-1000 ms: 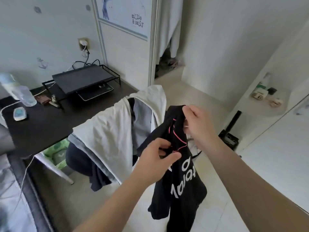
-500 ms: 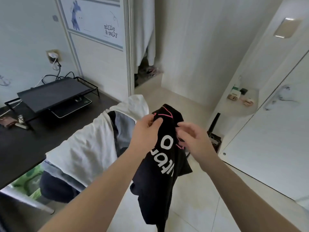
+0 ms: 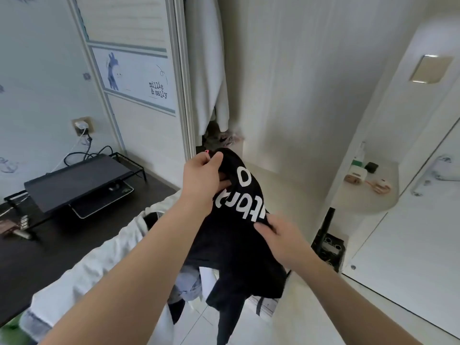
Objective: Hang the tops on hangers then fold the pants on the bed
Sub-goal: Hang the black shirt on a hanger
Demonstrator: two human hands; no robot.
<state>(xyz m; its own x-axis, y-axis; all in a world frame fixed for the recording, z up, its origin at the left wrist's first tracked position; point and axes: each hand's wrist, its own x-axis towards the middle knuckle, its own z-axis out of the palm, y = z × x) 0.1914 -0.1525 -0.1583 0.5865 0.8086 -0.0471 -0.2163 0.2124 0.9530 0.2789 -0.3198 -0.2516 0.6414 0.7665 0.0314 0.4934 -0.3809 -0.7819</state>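
Progress: early, no top seen hung, pants folding ahead | black top (image 3: 236, 245) held mid-air (white lettering showing) before clothes pile (image 3: 99, 265) | left hand (image 3: 201, 175) grips its upper edge | right hand (image 3: 278, 235) pinches cloth lower down

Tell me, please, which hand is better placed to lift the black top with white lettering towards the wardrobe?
Probably left: the left hand grips the black top with white lettering at its highest point, nearest the open wardrobe; the right hand only pinches fabric lower down.
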